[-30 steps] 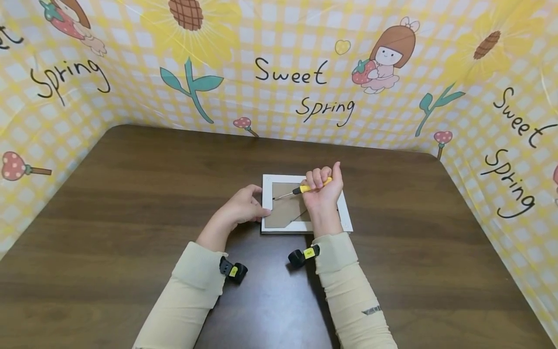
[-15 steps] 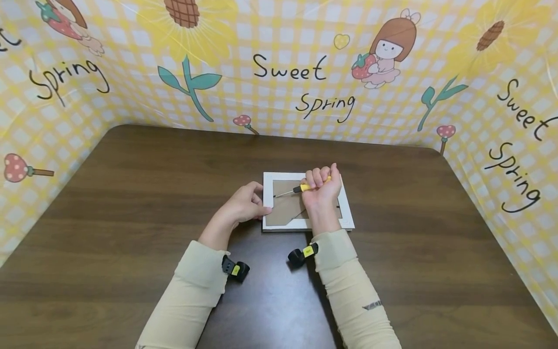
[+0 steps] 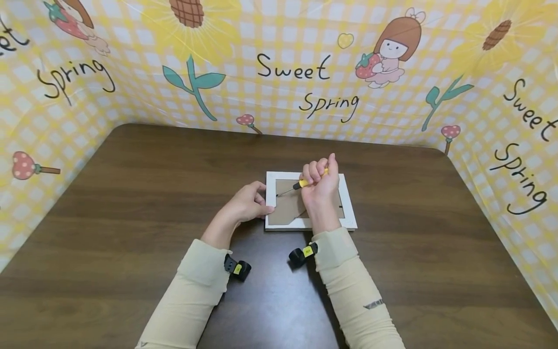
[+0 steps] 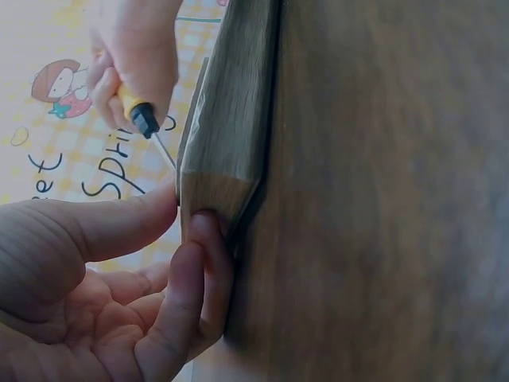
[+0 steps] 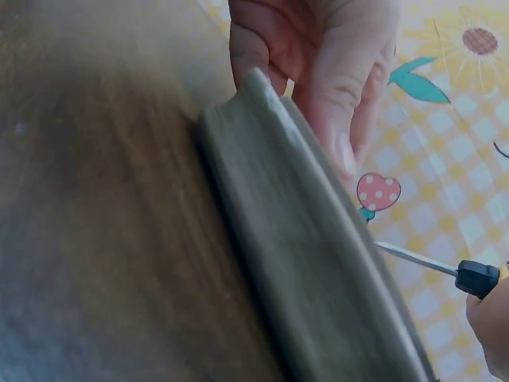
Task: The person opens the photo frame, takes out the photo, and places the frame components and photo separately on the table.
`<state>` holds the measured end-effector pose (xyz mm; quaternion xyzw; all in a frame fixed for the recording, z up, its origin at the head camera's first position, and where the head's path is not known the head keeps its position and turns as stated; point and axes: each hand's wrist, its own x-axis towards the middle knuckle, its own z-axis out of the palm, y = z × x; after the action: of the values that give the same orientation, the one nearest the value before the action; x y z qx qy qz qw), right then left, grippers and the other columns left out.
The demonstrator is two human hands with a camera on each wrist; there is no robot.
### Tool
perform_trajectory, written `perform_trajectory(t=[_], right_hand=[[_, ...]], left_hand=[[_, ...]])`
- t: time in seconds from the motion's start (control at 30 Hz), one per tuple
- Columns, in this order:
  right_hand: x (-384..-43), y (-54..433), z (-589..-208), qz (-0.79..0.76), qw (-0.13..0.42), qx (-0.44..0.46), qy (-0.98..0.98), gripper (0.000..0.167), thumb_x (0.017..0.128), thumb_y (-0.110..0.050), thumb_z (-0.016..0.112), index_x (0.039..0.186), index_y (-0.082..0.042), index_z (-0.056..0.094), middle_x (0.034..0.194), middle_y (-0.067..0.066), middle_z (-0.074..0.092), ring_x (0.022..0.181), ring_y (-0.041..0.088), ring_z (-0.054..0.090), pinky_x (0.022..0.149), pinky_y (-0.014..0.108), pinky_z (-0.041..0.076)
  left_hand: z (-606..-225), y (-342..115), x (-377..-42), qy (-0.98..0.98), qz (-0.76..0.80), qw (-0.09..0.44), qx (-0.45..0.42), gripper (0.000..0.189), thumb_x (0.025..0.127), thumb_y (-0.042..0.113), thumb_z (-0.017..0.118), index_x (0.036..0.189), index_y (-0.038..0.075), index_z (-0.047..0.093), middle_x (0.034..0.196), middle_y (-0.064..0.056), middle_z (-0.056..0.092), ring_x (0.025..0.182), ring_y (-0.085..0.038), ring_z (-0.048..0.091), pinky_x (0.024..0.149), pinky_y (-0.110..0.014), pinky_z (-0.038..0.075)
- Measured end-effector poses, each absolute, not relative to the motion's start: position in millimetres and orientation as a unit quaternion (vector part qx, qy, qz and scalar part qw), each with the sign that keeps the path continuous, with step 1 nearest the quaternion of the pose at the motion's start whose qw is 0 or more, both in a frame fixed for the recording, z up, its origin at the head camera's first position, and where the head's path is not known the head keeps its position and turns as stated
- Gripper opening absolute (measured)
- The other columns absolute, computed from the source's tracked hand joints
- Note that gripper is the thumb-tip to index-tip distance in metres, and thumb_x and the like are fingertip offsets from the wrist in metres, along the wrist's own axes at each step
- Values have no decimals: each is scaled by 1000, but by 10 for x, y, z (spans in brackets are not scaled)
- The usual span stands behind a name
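Note:
A white picture frame [image 3: 350,208] lies face down on the brown table, its brown backing board [image 3: 287,203] showing. My left hand [image 3: 248,201] pinches the frame's left side: in the left wrist view the thumb lies on top and fingers press the side edge [image 4: 219,191]. My right hand [image 3: 321,186] grips a screwdriver [image 3: 301,184] with a yellow and black handle. Its thin metal shaft slants down to the left, the tip at a small black tab [image 3: 277,196] by the frame's inner left edge. Part of the backing is hidden behind my right hand and wrist.
The dark wooden table [image 3: 152,194] extends around the frame. A yellow checked cloth [image 3: 279,29] with printed flowers and words stands along its back and sides. A black wrist camera [image 3: 298,257] hangs at each cuff.
My right hand and the screwdriver handle have risen slightly toward the far side, while the tip stays at the black tab. My left hand keeps its hold on the frame.

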<state>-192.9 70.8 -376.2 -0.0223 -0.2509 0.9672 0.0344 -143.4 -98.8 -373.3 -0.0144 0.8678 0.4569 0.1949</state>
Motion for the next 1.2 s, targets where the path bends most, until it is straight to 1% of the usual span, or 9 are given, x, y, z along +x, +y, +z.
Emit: perform_trajectory(t=[0.2,0.5,0.8,1.03,1.2], right_hand=[[-1886,599,-3679,952,52,7,-302,60,110,-35,27,53,-16,34,42,-7,29,40,7,24,45,19,19],[-1821,380,-3537,926,109,44,-359,58,110,-28,32,53,-15,33,44,-7,28,39,7,22,43,20,18],[-1758,226,-3492,903,128,67,-404,58,109,-22,35,51,-15,35,42,-9,30,39,5,22,43,19,16],[-1723,182,-3479,907,146,57,-391,59,108,-20,36,49,-16,35,42,-8,30,39,5,22,42,19,15],[-1730,213,-3455,910,152,41,-383,59,108,-20,36,49,-15,35,41,-8,30,38,6,22,41,20,16]], left_hand=[[-3718,-1005,-1411,866,458,198,-18,63,89,10,73,143,1,41,89,-11,60,76,-21,62,71,-29,46],[-3708,-1036,-1404,865,462,194,-16,63,89,9,73,143,-1,41,87,-11,61,75,-20,61,69,-28,45],[-3715,-1014,-1389,861,467,200,-19,62,90,9,72,142,-1,41,89,-12,62,75,-21,60,67,-27,45],[-3709,-995,-1385,862,467,195,-19,58,90,7,72,140,-2,43,88,-12,61,74,-21,61,65,-26,46],[-3697,-994,-1408,868,455,198,-18,60,90,10,72,141,-1,42,88,-11,62,74,-20,60,68,-28,45]])
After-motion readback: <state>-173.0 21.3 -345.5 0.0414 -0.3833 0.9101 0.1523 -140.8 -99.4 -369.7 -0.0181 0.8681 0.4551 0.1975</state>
